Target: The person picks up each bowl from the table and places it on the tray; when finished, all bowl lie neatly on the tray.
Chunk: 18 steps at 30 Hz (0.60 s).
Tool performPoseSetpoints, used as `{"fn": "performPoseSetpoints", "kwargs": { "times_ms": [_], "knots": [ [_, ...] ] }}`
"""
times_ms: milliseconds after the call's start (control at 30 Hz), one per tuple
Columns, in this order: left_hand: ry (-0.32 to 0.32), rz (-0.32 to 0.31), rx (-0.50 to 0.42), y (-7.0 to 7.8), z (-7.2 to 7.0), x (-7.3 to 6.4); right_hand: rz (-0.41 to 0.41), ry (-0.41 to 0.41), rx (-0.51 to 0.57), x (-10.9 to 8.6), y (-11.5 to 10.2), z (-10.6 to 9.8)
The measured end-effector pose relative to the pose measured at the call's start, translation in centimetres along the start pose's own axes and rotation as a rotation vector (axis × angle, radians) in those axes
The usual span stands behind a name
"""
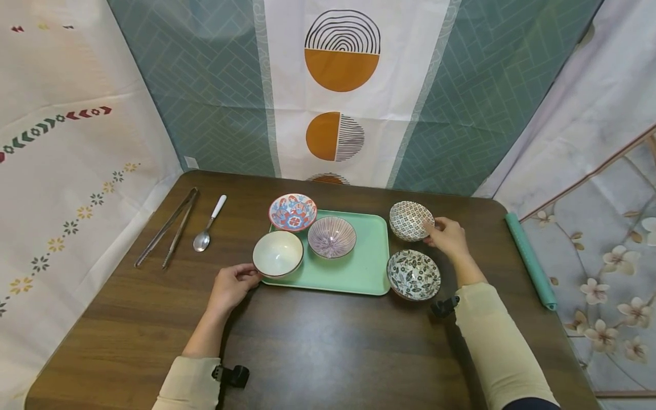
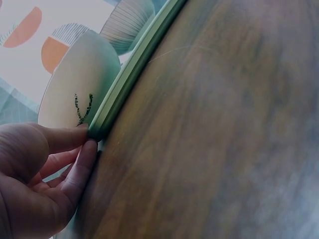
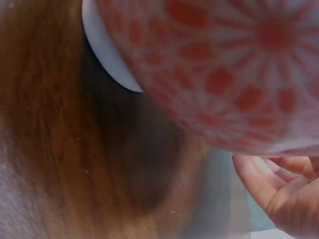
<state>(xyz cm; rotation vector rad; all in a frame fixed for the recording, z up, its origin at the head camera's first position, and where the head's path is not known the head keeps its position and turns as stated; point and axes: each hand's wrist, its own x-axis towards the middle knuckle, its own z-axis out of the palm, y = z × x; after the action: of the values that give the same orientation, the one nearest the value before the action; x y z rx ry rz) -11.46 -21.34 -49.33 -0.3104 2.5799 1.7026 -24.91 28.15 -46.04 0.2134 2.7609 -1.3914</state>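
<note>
At the front left corner of the green tray (image 1: 371, 253), my left hand (image 1: 233, 289) pinches the edge; the left wrist view shows thumb above and a finger below the corner (image 2: 99, 124). A plain white bowl (image 1: 278, 254) sits on that corner beside the hand. Behind it are a red-and-blue patterned bowl (image 1: 292, 212) and a purple-striped bowl (image 1: 332, 237). My right hand (image 1: 450, 236) holds the right rim of a small checkered bowl (image 1: 409, 218). Nearer me stands a leaf-patterned bowl (image 1: 413, 275). A red-patterned bowl wall (image 3: 214, 89) fills much of the right wrist view.
Metal tongs (image 1: 171, 228) and a white-handled spoon (image 1: 209, 225) lie on the left of the brown table (image 1: 328, 347). A rolled green mat (image 1: 531, 262) lies along the right edge. Fabric curtains (image 1: 338, 102) hang behind the table.
</note>
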Motion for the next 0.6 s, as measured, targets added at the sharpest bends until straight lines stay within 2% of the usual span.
{"fn": "performPoseSetpoints", "kwargs": {
  "times_ms": [100, 233, 467, 600],
  "knots": [
    [0.0, 0.003, 0.006, 0.0, 0.0, 0.0, 0.027, -0.056, 0.098, 0.0, 0.3, 0.2],
    [0.001, 0.006, 0.009, 0.0, 0.1, 0.0, 0.045, -0.077, 0.179, -0.1, 0.3, 0.2],
    [0.009, 0.008, 0.008, -0.1, 0.0, 0.2, 0.044, -0.084, 0.247, -0.1, -0.4, -0.2],
    [0.007, 0.005, 0.011, -0.1, 0.0, 0.1, 0.019, -0.094, 0.257, -0.2, -1.6, -0.8]
  ]
}}
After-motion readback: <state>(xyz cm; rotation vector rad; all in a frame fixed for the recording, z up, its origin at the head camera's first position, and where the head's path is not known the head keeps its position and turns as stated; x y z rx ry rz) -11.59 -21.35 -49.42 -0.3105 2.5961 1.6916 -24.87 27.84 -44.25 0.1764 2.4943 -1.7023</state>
